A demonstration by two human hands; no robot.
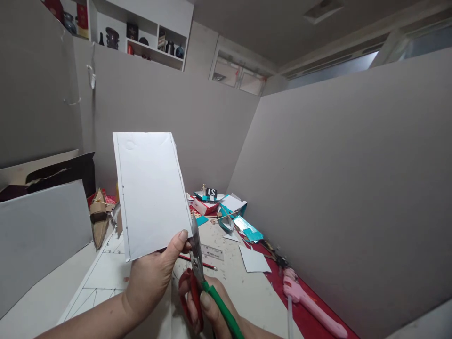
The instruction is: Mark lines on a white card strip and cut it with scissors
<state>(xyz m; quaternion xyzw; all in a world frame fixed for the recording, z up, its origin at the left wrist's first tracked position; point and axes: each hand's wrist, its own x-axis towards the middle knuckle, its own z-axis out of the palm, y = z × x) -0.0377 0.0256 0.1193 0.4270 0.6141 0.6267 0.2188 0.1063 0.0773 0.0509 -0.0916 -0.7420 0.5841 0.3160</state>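
My left hand (151, 275) grips a white piece of card (151, 193) by its lower edge, thumb in front, and holds it upright above the table. Pencil lines with small dots run down both long sides of the card. My right hand (215, 301) is closed round the handles of a pair of scissors (196, 263), one handle red and the other green. The blades point up along the card's right edge, close to my left thumb. Whether they are biting into the card I cannot tell.
Under my hands lies a sheet with drawn lines (102, 270). Beyond are a ruler (212, 252), a red pencil (206, 265), teal and white card scraps (252, 233), a pink glue gun (300, 292) and a cardboard boat (100, 219). Grey panels (335, 188) wall the table.
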